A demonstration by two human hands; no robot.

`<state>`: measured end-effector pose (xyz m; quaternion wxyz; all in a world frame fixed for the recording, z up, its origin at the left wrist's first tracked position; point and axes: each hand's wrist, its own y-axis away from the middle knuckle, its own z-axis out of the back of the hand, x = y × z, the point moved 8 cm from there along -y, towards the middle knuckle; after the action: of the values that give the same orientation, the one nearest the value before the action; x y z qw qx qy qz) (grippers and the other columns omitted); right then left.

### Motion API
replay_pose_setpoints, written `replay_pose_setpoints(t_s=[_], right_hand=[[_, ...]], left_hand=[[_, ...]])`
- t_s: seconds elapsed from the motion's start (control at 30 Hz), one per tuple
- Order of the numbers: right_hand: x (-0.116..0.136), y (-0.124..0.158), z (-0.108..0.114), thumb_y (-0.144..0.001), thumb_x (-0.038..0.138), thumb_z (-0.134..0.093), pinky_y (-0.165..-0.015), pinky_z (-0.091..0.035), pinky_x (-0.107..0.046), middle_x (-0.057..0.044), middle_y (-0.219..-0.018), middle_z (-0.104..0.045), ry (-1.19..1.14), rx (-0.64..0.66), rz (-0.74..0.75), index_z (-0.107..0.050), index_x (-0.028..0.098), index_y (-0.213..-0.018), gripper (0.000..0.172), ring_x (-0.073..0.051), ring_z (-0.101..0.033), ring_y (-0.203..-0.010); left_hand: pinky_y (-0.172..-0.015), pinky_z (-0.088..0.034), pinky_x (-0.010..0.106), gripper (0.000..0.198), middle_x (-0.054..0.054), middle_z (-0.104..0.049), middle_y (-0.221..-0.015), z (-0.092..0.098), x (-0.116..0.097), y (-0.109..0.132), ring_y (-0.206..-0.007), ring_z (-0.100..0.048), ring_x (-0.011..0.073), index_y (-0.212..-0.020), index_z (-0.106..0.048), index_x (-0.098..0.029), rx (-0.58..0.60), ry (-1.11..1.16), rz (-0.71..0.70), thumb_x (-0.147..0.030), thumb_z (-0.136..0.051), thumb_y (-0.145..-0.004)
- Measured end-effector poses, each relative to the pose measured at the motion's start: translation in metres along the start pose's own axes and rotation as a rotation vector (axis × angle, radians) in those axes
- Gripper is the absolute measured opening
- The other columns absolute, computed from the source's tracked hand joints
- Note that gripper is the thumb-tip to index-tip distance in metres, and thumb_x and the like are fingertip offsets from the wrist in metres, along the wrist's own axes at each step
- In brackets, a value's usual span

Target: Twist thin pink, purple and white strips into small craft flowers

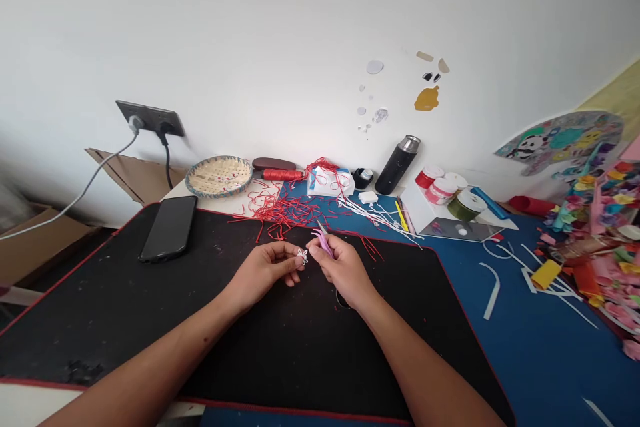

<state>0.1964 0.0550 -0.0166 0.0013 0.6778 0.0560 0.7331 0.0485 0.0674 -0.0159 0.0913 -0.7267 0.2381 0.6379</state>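
Observation:
Between the thumb and fingers of my left hand [270, 268] is a small white looped piece [303, 256], shaped like a little flower or knot. My right hand [345, 270] is closed around a small pink-purple tool [324, 241] with a pointed grey tip. That tool points up and away, and whether it is scissors or tweezers I cannot make out. The right fingertips are close beside the white piece; contact is unclear. Both hands are above the black mat [280, 353]. A thin dark loop [342, 300] shows by the right wrist.
Red cord snippets [293, 210] lie beyond the hands, near a red thread spool [283, 175] and woven basket [219, 177]. A phone [169, 228] rests on the left. Behind stand a black flask [397, 165] and ribbon rolls [443, 190]. Paper flowers [613, 240] crowd the right.

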Motion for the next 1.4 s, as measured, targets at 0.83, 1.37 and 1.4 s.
replay_pose_setpoints(t_s=[0.83, 1.37, 1.4], right_hand=[[-0.003, 0.001, -0.009, -0.09, 0.048, -0.068, -0.045, -0.019, -0.023, 0.009, -0.059, -0.035, -0.031, 0.059, -0.02, -0.063, 0.02, -0.093, 0.028, -0.008, -0.025, -0.045], [-0.003, 0.002, -0.011, -0.089, 0.046, -0.069, -0.045, -0.019, -0.022, 0.009, -0.058, -0.034, -0.02, 0.092, -0.046, -0.061, 0.02, -0.09, 0.027, -0.008, -0.024, -0.046], [-0.002, 0.002, -0.011, -0.089, 0.047, -0.069, -0.045, -0.019, -0.022, 0.009, -0.058, -0.034, -0.011, 0.092, -0.049, -0.061, 0.02, -0.09, 0.028, -0.008, -0.024, -0.046]], left_hand=[[-0.056, -0.049, 0.023, 0.033, 0.005, -0.074, -0.077, 0.005, 0.013, -0.002, -0.062, -0.064, 0.0128, -0.082, -0.078, -0.013, -0.044, 0.195, 0.059, -0.037, -0.095, -0.065], [-0.064, -0.052, 0.028, 0.034, 0.003, -0.073, -0.079, 0.01, 0.001, -0.002, -0.072, -0.066, 0.0179, -0.087, -0.076, -0.016, -0.047, -0.02, -0.018, -0.043, -0.088, -0.07], [-0.063, -0.051, 0.028, 0.033, 0.003, -0.073, -0.077, 0.009, 0.002, -0.002, -0.07, -0.065, 0.0174, -0.087, -0.076, -0.016, -0.044, -0.015, -0.012, -0.043, -0.088, -0.071]])
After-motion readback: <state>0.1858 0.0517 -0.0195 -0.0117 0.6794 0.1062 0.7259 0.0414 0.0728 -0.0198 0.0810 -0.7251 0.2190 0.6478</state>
